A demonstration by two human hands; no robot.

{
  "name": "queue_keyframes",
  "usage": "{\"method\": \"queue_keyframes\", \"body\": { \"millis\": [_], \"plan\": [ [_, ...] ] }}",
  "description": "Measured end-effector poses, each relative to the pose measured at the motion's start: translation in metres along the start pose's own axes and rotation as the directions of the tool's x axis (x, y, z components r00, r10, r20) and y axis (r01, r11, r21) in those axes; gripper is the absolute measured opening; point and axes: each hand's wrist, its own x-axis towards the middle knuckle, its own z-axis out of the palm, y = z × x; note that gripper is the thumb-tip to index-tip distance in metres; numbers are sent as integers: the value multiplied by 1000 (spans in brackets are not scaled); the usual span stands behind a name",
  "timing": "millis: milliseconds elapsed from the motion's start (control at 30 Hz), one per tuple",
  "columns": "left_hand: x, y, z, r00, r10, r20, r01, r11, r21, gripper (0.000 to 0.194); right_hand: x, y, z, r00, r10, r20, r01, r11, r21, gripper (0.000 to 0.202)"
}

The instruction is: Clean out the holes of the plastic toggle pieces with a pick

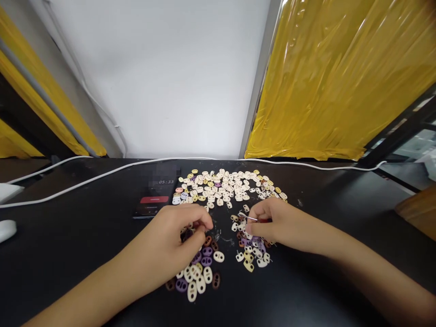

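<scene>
My left hand (185, 236) hovers over a pile of oval two-hole pieces (200, 282) in cream, purple and brown. Its thumb and index finger are pressed together; anything between them is too small to make out. On the right, my right hand (267, 220) pinches a thin metal tool (250, 218), whose tip points left. Beneath that hand lies a pile of smaller cream, purple and brown pieces (248, 255), some with thin stems. Behind both hands spreads a wide heap of cream and yellow pieces (223, 186).
A phone (151, 206) showing a timer lies left of the wide heap on the black table (68, 259). A white cable (102, 172) crosses the back. A white object (7, 230) sits at the left edge, and a brown box (418, 211) stands at the right.
</scene>
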Motion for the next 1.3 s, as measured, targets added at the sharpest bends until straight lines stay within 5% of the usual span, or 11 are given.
{"method": "queue_keyframes", "body": {
  "millis": [233,600,1000,1300],
  "plan": [
    [-2,-1,2,993,59,104,-69,993,95,22,1,3,-10,998,20,-57,-28,989,-144,14],
    [13,-25,-25,990,67,-123,-39,974,222,19,8,6,-8,947,-153,-282,154,988,-17,29],
    [74,-29,-20,991,130,18,-126,903,411,24,14,9,-8,847,-328,-419,241,938,-249,22],
    [90,-23,-24,986,85,144,-140,892,431,18,13,8,-3,844,-353,-405,272,931,-243,16]
  ]
}}
